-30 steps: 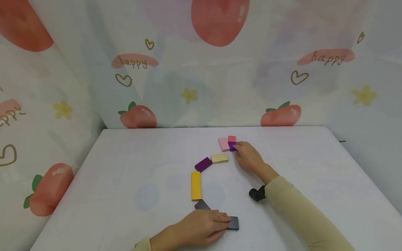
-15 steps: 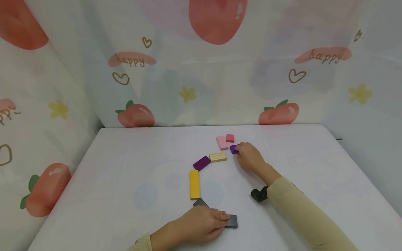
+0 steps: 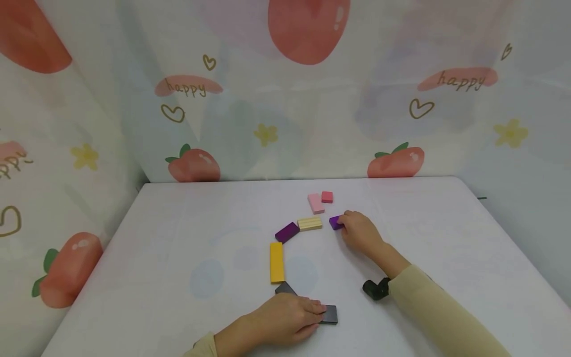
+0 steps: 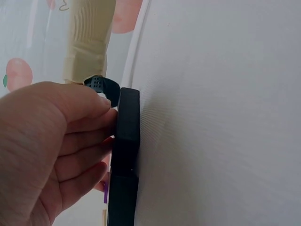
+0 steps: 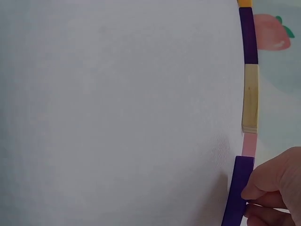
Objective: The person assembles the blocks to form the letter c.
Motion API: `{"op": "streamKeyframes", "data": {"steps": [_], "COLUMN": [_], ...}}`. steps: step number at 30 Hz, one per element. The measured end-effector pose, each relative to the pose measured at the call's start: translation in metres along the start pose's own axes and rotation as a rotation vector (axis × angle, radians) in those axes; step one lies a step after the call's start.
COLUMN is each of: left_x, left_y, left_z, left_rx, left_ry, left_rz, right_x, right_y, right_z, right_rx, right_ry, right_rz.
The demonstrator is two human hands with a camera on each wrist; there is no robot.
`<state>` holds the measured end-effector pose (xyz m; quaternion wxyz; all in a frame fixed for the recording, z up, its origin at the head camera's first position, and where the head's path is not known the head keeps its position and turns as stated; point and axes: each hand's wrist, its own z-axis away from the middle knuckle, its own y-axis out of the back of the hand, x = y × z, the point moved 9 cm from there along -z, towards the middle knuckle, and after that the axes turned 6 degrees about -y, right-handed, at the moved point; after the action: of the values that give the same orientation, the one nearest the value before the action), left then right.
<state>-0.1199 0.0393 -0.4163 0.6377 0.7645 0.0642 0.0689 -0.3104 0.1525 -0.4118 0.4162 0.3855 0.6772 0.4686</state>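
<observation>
My right hand (image 3: pixel 362 234) pinches a purple block (image 3: pixel 335 222) at the table's back right, just right of a pale wooden block (image 3: pixel 310 224). The right wrist view shows thumb and fingertips along the purple block's edge. Nearer the front, my left hand (image 3: pixel 287 320) rests over dark grey blocks, its fingers laid on top and partly hiding them. One grey block (image 3: pixel 331 315) sticks out right of the fingertips, another (image 3: pixel 285 288) behind the hand. From there a yellow block (image 3: pixel 276 263), a dark purple block (image 3: pixel 287 232) and the wooden one form a curved row.
Behind the wooden block lie a light pink block (image 3: pixel 315 204) and a small coral-red block (image 3: pixel 327 197), slightly apart. A black device (image 3: pixel 375 288) sits at the right wrist. A patterned cloth backdrop (image 3: pixel 303 114) stands behind the white table (image 3: pixel 178 223).
My right hand has drawn the purple block away from the pink and coral-red blocks, toward the front and slightly right, and turned it. The left hand keeps its place on the grey blocks.
</observation>
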Motion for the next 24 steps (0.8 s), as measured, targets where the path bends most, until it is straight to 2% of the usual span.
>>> {"op": "streamKeyframes", "data": {"steps": [5,20,24], "left_x": [0.001,-0.001,-0.001], "left_y": [0.000,-0.001,-0.002], "left_z": [0.000,0.000,0.000], "left_rx": [0.017,0.029,0.019], "left_ry": [-0.001,0.003,0.007], "left_rz": [-0.011,0.050,0.057], "right_x": [-0.003,-0.006,-0.008], "right_y": [0.004,0.007,0.007], "right_z": [0.009,0.025,0.031], "right_rx": [0.010,-0.030,-0.024], "right_ry": [0.015,-0.016,0.000], "right_rz": [-0.014,-0.051,-0.053]}}
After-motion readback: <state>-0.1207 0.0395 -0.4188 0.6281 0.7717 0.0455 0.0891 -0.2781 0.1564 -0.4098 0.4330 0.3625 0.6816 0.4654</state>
